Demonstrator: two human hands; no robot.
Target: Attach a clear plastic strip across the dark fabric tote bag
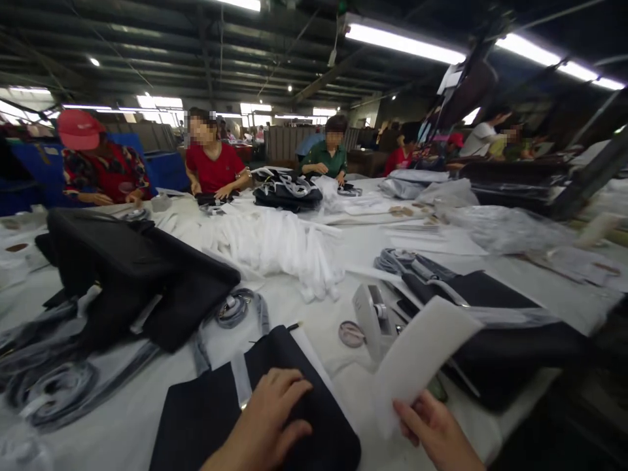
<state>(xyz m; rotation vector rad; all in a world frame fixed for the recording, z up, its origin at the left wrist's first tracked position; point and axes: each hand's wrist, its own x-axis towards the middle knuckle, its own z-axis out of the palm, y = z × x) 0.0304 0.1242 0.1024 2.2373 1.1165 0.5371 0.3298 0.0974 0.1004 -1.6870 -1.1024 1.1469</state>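
The right hand (pixel 436 428) pinches a light, flexible white foam sheet (pixel 422 356) by its lower edge; the left hand (pixel 267 418) presses flat, fingers spread, on the soft dark bag (pixel 206 418).

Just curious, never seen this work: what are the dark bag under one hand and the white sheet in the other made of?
The dark bag under the left hand looks like matte woven fabric, navy or black, without shine. The white sheet pinched by the right hand looks like soft foam or thick paper: it holds flat; which, I cannot tell.
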